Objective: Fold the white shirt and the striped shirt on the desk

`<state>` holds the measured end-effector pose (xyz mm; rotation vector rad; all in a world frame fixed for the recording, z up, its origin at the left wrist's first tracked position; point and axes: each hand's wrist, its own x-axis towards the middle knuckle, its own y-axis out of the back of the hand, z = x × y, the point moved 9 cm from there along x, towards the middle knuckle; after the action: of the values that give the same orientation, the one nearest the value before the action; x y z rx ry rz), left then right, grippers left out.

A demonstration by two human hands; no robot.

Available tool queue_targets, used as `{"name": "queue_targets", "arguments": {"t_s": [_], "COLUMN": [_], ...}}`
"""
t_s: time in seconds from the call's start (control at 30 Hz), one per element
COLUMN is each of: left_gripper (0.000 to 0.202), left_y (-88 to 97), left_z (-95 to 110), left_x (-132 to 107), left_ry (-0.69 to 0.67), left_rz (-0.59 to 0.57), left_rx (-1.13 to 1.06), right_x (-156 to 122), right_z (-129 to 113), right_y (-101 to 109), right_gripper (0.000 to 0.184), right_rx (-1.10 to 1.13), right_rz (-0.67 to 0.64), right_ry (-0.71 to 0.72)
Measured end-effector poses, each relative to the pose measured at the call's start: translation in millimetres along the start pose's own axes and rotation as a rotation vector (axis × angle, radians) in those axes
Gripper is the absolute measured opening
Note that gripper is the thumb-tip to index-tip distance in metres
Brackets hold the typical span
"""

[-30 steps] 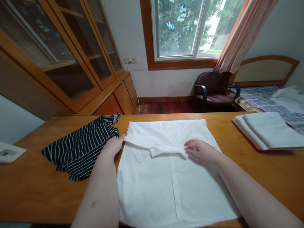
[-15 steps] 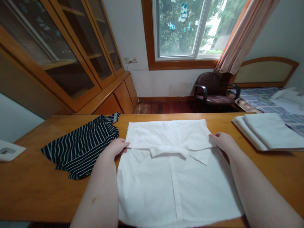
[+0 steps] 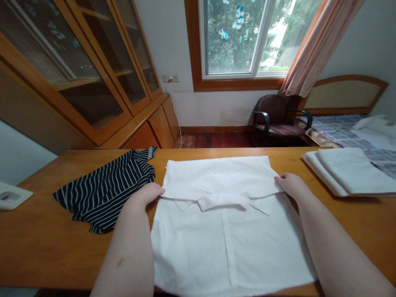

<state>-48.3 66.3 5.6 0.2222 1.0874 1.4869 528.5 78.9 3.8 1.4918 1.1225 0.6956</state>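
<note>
A white collared shirt [image 3: 192, 243] lies spread on the wooden table in front of me. Its upper part is folded down over the body, so the collar [image 3: 224, 202] points towards me. My left hand [image 3: 151, 193] pinches the left corner of the folded-down layer between thumb and fingers. On the opposite side my right hand [image 3: 290, 186] is closed on the right edge of the same layer. The fingertips under the cloth are partly hidden on both hands. Just left of my left hand lies a black shirt with white stripes [image 3: 108, 189].
Folded white cloths [image 3: 352, 171] are stacked at the table's right. A white plastic object [image 3: 14, 196] sits at the left edge of the wooden table [image 3: 40, 239]. Beyond the table stand a glass-door cabinet [image 3: 133, 107], a dark red armchair [image 3: 278, 115] and a bed [image 3: 340, 123].
My left hand has shifted slightly left, pulling the folded layer's left corner outwards and a little towards me. The collar sits slightly nearer. My right hand has barely moved.
</note>
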Motion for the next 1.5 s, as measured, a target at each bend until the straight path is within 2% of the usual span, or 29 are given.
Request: {"name": "queue_targets", "arguments": {"t_s": [0.1,0.23,0.3,0.4,0.47,0.53,0.6,0.67,0.73,0.87,1.0,1.1,1.23,1.3,1.33,1.4,1.5], "left_gripper": [0.015,0.022,0.032,0.044,0.047,0.052,0.062,0.077,0.09,0.104,0.094,0.081,0.086,0.087,0.084,0.073,0.063], "left_y": [-7.3,5.2,12.1,13.4,-3.5,-32.4,-62.1,-83.4,-93.3,-90.3,-84.5,-71.9,-28.7,-18.6,-20.4,-33.6,-64.8], "left_z": [2,8,15,50,79,99,109,107,97,79,71,65,55,69,82,109,150], "left_x": [4,5,3,-8,-21,-30,-34,-29,-19,-4,-1,-1,-2,-4,-4,-4,-8], "left_ry": [-0.044,-0.055,-0.058,-0.254,-0.457,-0.616,-0.707,-0.701,-0.637,-0.517,-0.44,-0.349,-0.077,-0.097,-0.153,-0.27,-0.466], "left_rz": [-0.106,-0.017,0.076,0.3,0.366,0.308,0.189,0.071,-0.009,-0.037,-0.007,0.061,0.281,0.337,0.335,0.317,0.371], "left_rx": [0.245,0.475,0.498,0.495,0.506,0.514,0.523,0.544,0.572,0.617,0.61,0.564,0.539,0.57,0.59,0.628,0.667], "right_x": [-1,-3,-5,-13,-25,-36,-45,-47,-46,-39,-37,-36,-39,-44,-48,-58,-69], "right_z": [-2,-1,-3,-29,-56,-78,-93,-98,-96,-85,-82,-80,-85,-98,-109,-141,-194], "right_y": [-2,-3,3,16,14,0,-18,-35,-45,-51,-52,-50,-38,-28,-24,-21,-25], "right_gripper": [0.022,0.03,0.041,0.052,0.053,0.056,0.063,0.071,0.077,0.09,0.091,0.09,0.078,0.069,0.066,0.064,0.071], "right_rx": [-0.028,-0.052,-0.058,-0.05,-0.012,0.028,0.017,-0.04,-0.103,-0.172,-0.17,-0.138,-0.032,0.013,0.024,0.033,0.013], "right_rz": [-0.013,-0.026,0.033,0.198,0.238,0.184,0.085,-0.013,-0.081,-0.142,-0.139,-0.129,-0.098,-0.032,0.001,0.024,0.001], "right_ry": [-0.004,-0.044,-0.035,0.169,0.371,0.527,0.606,0.622,0.604,0.554,0.544,0.553,0.564,0.555,0.559,0.624,0.754]}}
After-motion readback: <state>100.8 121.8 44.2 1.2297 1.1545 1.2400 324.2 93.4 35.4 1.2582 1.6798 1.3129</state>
